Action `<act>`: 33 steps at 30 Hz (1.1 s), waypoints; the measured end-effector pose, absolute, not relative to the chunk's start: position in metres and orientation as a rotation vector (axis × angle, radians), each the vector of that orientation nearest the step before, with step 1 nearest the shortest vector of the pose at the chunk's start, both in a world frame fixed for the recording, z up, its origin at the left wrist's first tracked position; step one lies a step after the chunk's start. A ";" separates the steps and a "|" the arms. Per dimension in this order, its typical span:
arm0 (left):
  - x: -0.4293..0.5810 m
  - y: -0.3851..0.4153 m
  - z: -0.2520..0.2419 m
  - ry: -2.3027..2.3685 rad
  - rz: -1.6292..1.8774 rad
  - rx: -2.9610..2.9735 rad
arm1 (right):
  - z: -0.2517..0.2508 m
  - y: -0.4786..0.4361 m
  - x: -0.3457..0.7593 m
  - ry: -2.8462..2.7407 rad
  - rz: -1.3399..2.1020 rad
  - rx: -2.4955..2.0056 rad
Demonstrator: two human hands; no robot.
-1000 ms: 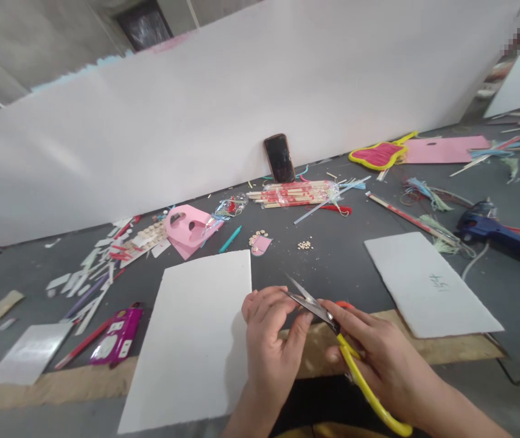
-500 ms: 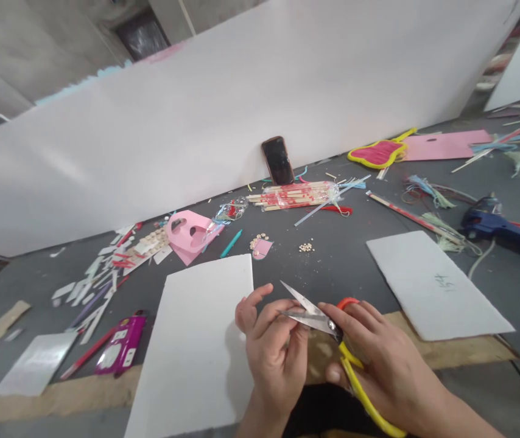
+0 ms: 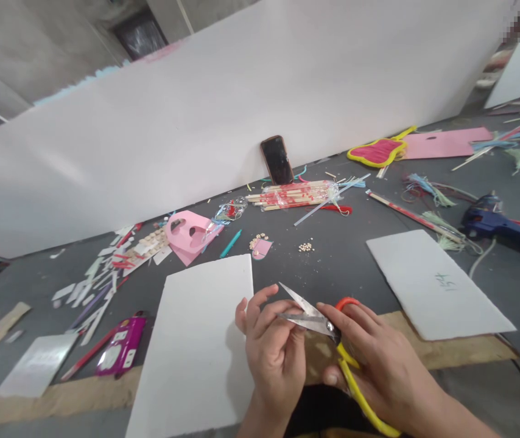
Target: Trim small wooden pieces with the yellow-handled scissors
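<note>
Scissors with yellow and orange handles are in my right hand, their blades partly apart and pointing left. My left hand is beside the blades, thumb and fingers pinched together at the lower blade; what they hold, if anything, is too small to make out. Its other fingers are curled and raised. A large white board lies to the left, under part of my left hand. Beyond my hands are a pile of small beads and a small pink piece with more beads.
A phone leans on the white partition behind wrapped sticks. At right lie a white board with writing and a blue glue gun. Left are a pink cutout, a teal pen, a purple packet and scraps.
The scissors and my right hand have shifted very slightly left. The fingers of my left hand have moved a little; both hands keep nearly the same pose.
</note>
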State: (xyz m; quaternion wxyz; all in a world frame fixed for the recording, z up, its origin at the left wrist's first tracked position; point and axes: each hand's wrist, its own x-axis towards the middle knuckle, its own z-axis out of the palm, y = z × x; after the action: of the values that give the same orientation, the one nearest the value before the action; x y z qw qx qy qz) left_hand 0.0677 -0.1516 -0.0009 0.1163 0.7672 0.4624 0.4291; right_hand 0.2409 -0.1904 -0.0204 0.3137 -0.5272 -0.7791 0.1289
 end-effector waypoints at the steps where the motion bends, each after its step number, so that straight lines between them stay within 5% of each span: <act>1: 0.067 -0.151 0.000 1.353 1.258 2.266 | -0.021 -0.190 0.241 -2.056 0.341 -1.393; 33: 0.064 -0.147 0.003 1.266 1.171 2.185 | -0.011 -0.186 0.246 -2.047 0.375 -1.360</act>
State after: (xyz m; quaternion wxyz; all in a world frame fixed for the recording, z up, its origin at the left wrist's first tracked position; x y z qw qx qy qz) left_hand 0.0643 -0.1473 0.0031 0.1780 0.7725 0.4476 0.4138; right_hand 0.2459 -0.1865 -0.0106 0.3221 -0.5179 -0.7795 0.1430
